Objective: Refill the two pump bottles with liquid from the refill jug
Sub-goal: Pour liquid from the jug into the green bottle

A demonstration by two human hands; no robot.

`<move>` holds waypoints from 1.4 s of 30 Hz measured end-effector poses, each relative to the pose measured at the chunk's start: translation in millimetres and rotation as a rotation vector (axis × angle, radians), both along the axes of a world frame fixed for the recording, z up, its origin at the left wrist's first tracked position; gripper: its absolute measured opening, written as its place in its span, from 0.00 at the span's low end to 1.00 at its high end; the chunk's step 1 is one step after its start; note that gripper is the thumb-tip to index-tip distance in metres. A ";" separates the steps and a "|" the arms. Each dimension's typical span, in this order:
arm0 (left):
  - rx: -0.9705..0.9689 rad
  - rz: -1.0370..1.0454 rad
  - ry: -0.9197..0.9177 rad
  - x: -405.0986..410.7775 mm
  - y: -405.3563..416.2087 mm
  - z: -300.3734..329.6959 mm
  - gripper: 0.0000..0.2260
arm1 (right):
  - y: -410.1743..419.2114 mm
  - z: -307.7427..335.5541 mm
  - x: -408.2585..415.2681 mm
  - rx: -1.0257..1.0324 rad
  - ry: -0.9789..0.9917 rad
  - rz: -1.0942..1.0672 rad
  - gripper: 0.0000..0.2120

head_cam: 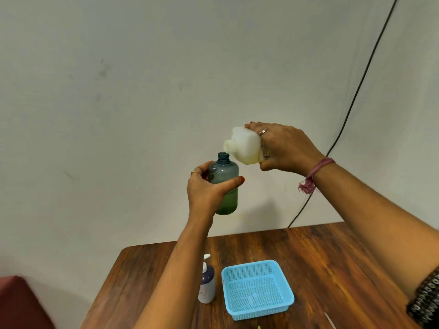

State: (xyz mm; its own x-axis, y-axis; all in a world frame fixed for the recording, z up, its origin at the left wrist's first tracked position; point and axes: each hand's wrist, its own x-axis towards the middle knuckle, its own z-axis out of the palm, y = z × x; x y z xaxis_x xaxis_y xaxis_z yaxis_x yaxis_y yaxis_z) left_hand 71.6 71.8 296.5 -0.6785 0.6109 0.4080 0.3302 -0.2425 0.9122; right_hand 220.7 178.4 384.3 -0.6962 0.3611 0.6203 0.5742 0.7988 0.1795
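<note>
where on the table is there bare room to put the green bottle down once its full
Bare wood lies right of the blue basket and behind it toward the table's far edge. The near left is crowded: the purple pump bottle stands close beside the basket, with the left forearm over it.

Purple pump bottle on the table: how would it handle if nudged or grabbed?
The purple pump bottle stands tall and narrow with its pump on, so a high push would probably tip it. Its round body would likely roll once down. It looks like rigid plastic, probably smooth in the grip; its fill level cannot be read.
</note>
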 end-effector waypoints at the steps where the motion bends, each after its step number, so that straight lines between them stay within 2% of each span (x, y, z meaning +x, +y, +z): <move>1: -0.001 -0.001 -0.001 0.2 -0.7 -0.3 0.38 | 0.1 -1.9 0.2 -0.016 0.014 0.005 0.43; 11: -0.012 -0.016 -0.018 0.5 -7.5 -10.1 0.36 | 6.7 -29.6 3.1 -0.159 0.105 0.055 0.42; 18: -0.055 -0.044 -0.055 -6.4 -14.7 -31.5 0.37 | 6.7 -61.5 14.8 -0.503 0.387 0.122 0.38; 22: -0.112 -0.054 -0.038 -7.7 -22.1 -51.0 0.37 | 3.6 -96.0 24.8 -0.750 0.602 0.082 0.33; 26: -0.155 -0.077 -0.054 -3.1 -34.5 -76.4 0.36 | -0.8 -141.8 34.2 -0.952 0.721 0.074 0.32; 35: -0.236 -0.121 -0.089 18.7 -61.0 -148.0 0.31 | -29.4 -237.6 49.5 -1.019 0.832 -0.039 0.31; 42: -0.366 -0.151 -0.143 34.2 -80.8 -234.0 0.33 | -58.0 -320.5 75.0 -1.118 0.906 -0.187 0.36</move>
